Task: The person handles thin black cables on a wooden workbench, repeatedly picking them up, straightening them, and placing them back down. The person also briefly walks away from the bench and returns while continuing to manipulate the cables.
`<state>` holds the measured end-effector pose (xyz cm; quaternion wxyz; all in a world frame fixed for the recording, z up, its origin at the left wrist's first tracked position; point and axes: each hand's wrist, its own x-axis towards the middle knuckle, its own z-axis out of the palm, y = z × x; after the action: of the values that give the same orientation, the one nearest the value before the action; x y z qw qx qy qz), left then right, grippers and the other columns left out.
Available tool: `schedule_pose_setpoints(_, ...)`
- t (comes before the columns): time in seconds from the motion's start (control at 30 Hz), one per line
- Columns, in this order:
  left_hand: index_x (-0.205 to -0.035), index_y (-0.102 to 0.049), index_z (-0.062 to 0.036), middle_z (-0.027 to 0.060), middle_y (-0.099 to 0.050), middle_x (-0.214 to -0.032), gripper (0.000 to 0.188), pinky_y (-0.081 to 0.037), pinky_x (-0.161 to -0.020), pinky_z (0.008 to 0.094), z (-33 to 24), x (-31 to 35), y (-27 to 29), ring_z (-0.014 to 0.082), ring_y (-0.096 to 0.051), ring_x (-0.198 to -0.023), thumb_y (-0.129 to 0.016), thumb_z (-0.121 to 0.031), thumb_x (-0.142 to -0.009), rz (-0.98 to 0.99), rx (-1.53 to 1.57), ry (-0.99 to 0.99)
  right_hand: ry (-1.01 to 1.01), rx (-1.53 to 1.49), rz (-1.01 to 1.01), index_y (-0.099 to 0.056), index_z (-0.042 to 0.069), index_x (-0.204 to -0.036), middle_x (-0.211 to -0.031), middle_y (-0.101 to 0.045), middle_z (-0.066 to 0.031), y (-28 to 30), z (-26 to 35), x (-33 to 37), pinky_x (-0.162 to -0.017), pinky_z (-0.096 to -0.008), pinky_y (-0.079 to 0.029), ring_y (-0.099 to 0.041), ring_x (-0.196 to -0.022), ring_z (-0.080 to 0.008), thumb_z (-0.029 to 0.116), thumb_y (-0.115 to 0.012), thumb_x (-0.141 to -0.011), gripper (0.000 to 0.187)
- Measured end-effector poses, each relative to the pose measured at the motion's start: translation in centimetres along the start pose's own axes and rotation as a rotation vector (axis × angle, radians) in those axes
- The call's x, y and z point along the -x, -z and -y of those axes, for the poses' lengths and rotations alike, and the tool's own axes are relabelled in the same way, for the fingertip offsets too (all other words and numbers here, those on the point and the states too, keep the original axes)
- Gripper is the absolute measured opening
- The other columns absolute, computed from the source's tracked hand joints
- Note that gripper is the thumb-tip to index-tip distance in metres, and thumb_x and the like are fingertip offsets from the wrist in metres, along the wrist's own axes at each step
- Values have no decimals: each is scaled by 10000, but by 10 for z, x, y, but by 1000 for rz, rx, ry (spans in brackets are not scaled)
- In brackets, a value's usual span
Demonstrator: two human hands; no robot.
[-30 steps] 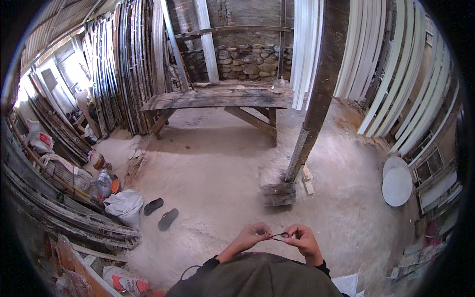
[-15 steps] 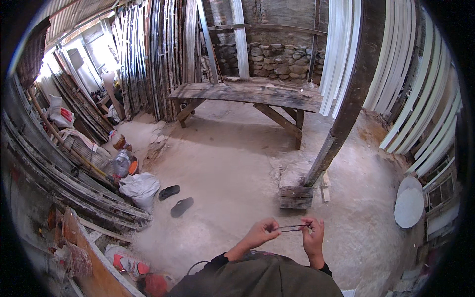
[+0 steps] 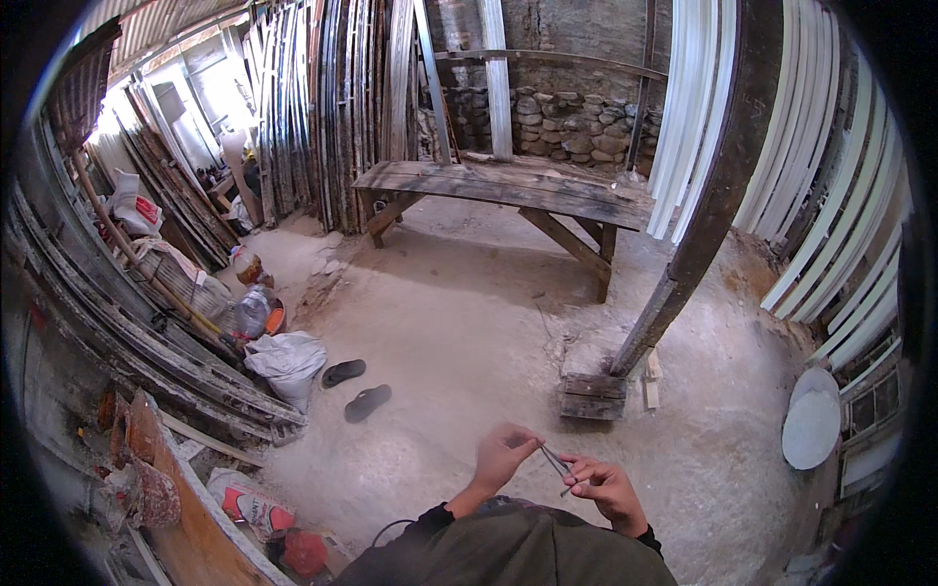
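Both hands — left hand (image 3: pixel 501 457), right hand (image 3: pixel 608 488) — pinching thin rod (image 3: pixel 557 462)

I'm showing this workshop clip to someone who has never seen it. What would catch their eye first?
Probably the long weathered wooden bench standing on the dusty floor at the back, with white curved strips leaning along the right side. Down in front, the left hand and right hand pinch a thin dark rod between them. A pair of dark sandals lies on the floor to the left, beside a white sack.
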<state>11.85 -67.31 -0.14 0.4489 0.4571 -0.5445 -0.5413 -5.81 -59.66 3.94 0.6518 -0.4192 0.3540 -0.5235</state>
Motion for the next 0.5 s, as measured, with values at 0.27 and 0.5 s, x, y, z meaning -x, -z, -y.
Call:
schedule_pose_setpoints(0.27, -765, -561, -40, -31, -510, -706, 82, -369, -566, 194, 7, 12, -19, 36, -455, -631, -638, -57, -742, 544, 305, 61, 40, 392, -413, -535, 36, -678, -709, -550, -40, 8, -13, -2, -763, -292, -375, -511, -852, -183, 15, -651, -665, 119)
schedule_pose_setpoints(0.5, -717, -414, -77, -60, -354, -700, 169, -286, -591, 189, -11, 20, -27, 30, -336, -671, -577, -74, -761, 950, 339, 91, 358, 875, -621, -588, 16, -753, -819, -538, -81, 18, -15, -12, -771, -284, -380, -517, -822, -198, 55, -625, -701, 75)
